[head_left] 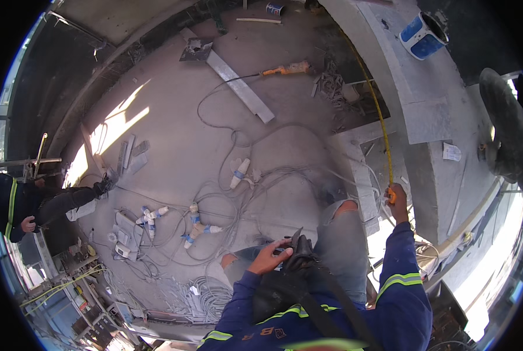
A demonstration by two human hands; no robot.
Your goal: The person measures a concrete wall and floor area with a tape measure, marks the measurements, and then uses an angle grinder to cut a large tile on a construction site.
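my right hand [397, 198] is raised out in front of me, its grip pinching the orange case end of a yellow tape measure [381, 120]. the tape runs away from that hand in a long curved line, up along the grey concrete ledge [425, 123] toward the top of the view. my left hand [271, 255] sits low at my waist, fingers curled onto a black tool pouch [299, 257] that hangs from dark straps across my blue high-visibility jacket; the grip is closed on the pouch's edge, though i cannot tell how firmly. below me the dusty concrete floor [173, 146] is strewn with grey cables [232, 199] and blue-and-white plugs. an orange power tool [287, 69] lies farther off beside a long metal bar [241, 88]. a blue and white bucket [422, 36] stands on the ledge at upper right. another person [33, 205] in dark clothing crouches at the far left edge.
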